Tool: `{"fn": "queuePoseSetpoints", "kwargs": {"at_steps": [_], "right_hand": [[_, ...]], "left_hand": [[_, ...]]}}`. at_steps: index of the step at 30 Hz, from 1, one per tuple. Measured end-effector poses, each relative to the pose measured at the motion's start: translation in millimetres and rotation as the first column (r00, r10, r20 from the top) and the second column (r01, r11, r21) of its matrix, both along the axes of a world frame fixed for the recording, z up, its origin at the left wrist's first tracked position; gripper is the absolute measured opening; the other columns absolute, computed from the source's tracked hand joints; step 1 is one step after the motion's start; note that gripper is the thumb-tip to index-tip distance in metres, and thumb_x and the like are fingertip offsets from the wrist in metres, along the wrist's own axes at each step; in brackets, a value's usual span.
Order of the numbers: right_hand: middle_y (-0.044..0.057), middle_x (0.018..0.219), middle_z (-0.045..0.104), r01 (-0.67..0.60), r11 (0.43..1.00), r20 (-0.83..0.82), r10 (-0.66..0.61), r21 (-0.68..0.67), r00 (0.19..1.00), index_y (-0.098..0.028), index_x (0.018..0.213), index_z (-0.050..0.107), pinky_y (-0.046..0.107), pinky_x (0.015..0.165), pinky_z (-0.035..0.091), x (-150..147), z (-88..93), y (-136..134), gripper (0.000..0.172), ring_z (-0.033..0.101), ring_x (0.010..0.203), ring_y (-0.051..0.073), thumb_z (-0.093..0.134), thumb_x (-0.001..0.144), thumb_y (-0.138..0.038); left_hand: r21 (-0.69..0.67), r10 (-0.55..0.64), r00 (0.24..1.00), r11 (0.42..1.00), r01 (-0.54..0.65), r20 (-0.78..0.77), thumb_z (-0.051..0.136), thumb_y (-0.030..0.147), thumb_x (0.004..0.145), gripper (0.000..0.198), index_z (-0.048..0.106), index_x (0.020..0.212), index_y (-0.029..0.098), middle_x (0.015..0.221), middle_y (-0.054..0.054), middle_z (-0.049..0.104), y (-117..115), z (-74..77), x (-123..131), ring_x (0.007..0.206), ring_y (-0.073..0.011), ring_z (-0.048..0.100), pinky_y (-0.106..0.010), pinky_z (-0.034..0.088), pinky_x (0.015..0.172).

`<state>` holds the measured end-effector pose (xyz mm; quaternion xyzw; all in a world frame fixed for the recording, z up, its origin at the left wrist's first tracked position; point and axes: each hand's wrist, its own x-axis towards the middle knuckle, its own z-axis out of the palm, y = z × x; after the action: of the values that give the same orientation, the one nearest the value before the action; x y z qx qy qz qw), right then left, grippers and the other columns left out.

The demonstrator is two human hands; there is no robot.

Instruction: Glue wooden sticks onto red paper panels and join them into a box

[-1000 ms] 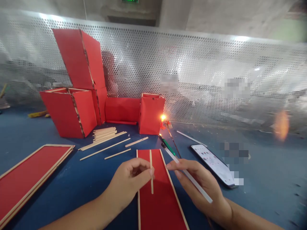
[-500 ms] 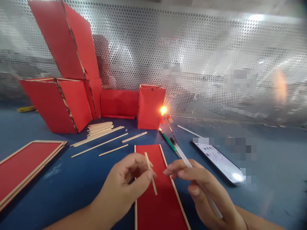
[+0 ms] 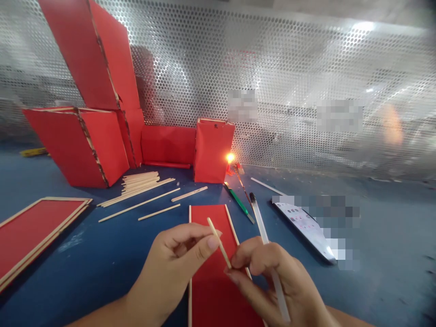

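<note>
Two hands work above a red panel (image 3: 214, 295) that lies lengthwise on the blue table (image 3: 102, 272), with a wooden strip along each long edge. The left hand (image 3: 173, 263) pinches a short wooden stick (image 3: 223, 250) between thumb and forefinger; its other fingers curl beneath. The stick is tilted above the panel, upper end to the left, lower end to the right.

The right hand (image 3: 282, 272) has thumb and forefinger closed at the lower end of the stick. The same hand carries a translucent white rod (image 3: 260, 225), which passes between the fingers with its blackened tip pointing up and away.

Beyond the panel, a green-handled tool (image 3: 238, 201) lies at a slant near a lit red candle (image 3: 229, 169). The candle stands just beside a small red box (image 3: 213, 152). A phone (image 3: 303, 227) lies to the right, screen up and partly masked by blurred blocks.

To the left of the panel, loose sticks (image 3: 141, 187) lie in a pile, and a second, edged red board (image 3: 30, 231) lies farther left. Behind the pile stands an open-topped red carton (image 3: 75, 147). A perforated metal screen (image 3: 190, 68) spans the background.
</note>
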<state>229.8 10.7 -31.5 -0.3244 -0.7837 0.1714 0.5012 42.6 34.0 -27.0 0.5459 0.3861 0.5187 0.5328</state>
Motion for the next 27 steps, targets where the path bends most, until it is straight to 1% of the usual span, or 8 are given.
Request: {"fn": "queuePoseSetpoints", "kwargs": {"at_steps": [3, 8, 12, 14, 16, 19, 21, 27], "right_hand": [[-0.003, 0.08, 0.068, -0.007, 1.0, 0.013, 0.007, -0.006, 1.0, -0.029, 0.087, 0.046, 0.021, 0.06, 0.059, 1, -0.3, 2, 0.026, 0.069, 0.065, 0.013, 0.064, 0.087, -0.011], [-0.002, 0.081, 0.069, -0.059, 0.995, -0.008, 0.059, -0.084, 0.998, -0.03, 0.094, 0.052, 0.024, 0.06, 0.058, 7, -1.4, 3, 0.018, 0.068, 0.066, 0.014, 0.063, 0.091, -0.016], [0.002, 0.082, 0.076, -0.109, 0.979, -0.223, 0.068, -0.174, 0.973, -0.031, 0.097, 0.058, 0.031, 0.067, 0.061, 15, 5.5, 0, 0.003, 0.073, 0.074, 0.019, 0.058, 0.1, -0.029], [0.003, 0.077, 0.078, -0.153, 0.963, -0.388, 0.056, -0.223, 0.92, -0.03, 0.091, 0.06, 0.033, 0.066, 0.062, 18, 15.2, 2, 0.014, 0.075, 0.072, 0.021, 0.054, 0.101, -0.038], [0.002, 0.064, 0.075, -0.234, 0.933, -0.517, 0.064, -0.272, 0.854, -0.029, 0.079, 0.061, 0.034, 0.06, 0.061, 20, 27.9, 8, 0.032, 0.073, 0.059, 0.022, 0.048, 0.102, -0.046], [0.002, 0.06, 0.074, -0.333, 0.867, -0.591, 0.056, -0.371, 0.805, -0.034, 0.09, 0.071, 0.037, 0.055, 0.06, 22, 45.8, 18, 0.031, 0.069, 0.049, 0.022, 0.049, 0.098, -0.054], [0.002, 0.062, 0.074, -0.352, 0.829, -0.607, 0.02, -0.434, 0.794, -0.035, 0.099, 0.074, 0.037, 0.054, 0.059, 23, 52.7, 24, 0.029, 0.069, 0.051, 0.023, 0.053, 0.094, -0.054], [0.0, 0.064, 0.073, -0.371, 0.801, -0.595, 0.023, -0.47, 0.803, -0.03, 0.082, 0.073, 0.029, 0.054, 0.057, 24, 49.3, 20, 0.015, 0.068, 0.058, 0.018, 0.08, 0.079, -0.043]], "left_hand": [[-0.027, 0.04, 0.999, 0.999, -0.04, 0.001, 0.077, 0.042, 0.075, 0.019, 0.077, 0.072, 0.023, 0.069, 0.0, 0.071, 3, -0.4, 0, 0.068, -0.017, 0.062, -0.028, 0.054, 0.067], [-0.073, 0.003, 1.0, 0.997, -0.002, 0.015, 0.079, 0.042, 0.074, 0.018, 0.077, 0.072, 0.024, 0.065, 0.003, 0.067, 5, -0.9, -2, 0.064, -0.0145, 0.057, -0.027, 0.052, 0.068], [-0.108, -0.043, 0.998, 0.993, 0.048, 0.053, 0.081, 0.039, 0.072, 0.016, 0.076, 0.068, 0.024, 0.061, 0.004, 0.063, 6, -2.8, -4, 0.061, -0.0128, 0.052, -0.025, 0.048, 0.065], [-0.119, -0.07, 0.995, 0.99, 0.078, 0.071, 0.082, 0.037, 0.071, 0.014, 0.077, 0.067, 0.025, 0.061, 0.004, 0.063, 7, -4.0, -4, 0.062, -0.0123, 0.052, -0.025, 0.046, 0.065], [-0.126, -0.095, 0.992, 0.987, 0.104, 0.082, 0.083, 0.036, 0.07, 0.013, 0.078, 0.068, 0.025, 0.063, 0.004, 0.064, 8, -5.0, -4, 0.062, -0.0118, 0.052, -0.025, 0.045, 0.065], [-0.145, -0.134, 0.984, 0.978, 0.15, 0.113, 0.086, 0.038, 0.069, 0.017, 0.078, 0.067, 0.024, 0.062, 0.004, 0.064, 8, -6.1, -3, 0.061, -0.0098, 0.05, -0.023, 0.042, 0.062], [-0.196, -0.176, 0.968, 0.958, 0.21, 0.176, 0.089, 0.044, 0.067, 0.026, 0.076, 0.066, 0.022, 0.057, 0.005, 0.06, 8, -6.8, -3, 0.055, -0.008, 0.048, -0.021, 0.038, 0.057], [-0.347, -0.28, 0.905, 0.854, 0.387, 0.321, 0.096, 0.051, 0.055, 0.041, 0.071, 0.062, 0.019, 0.05, 0.009, 0.053, 11, -5.9, -5, 0.041, -0.0033, 0.044, -0.017, 0.034, 0.043]]}}
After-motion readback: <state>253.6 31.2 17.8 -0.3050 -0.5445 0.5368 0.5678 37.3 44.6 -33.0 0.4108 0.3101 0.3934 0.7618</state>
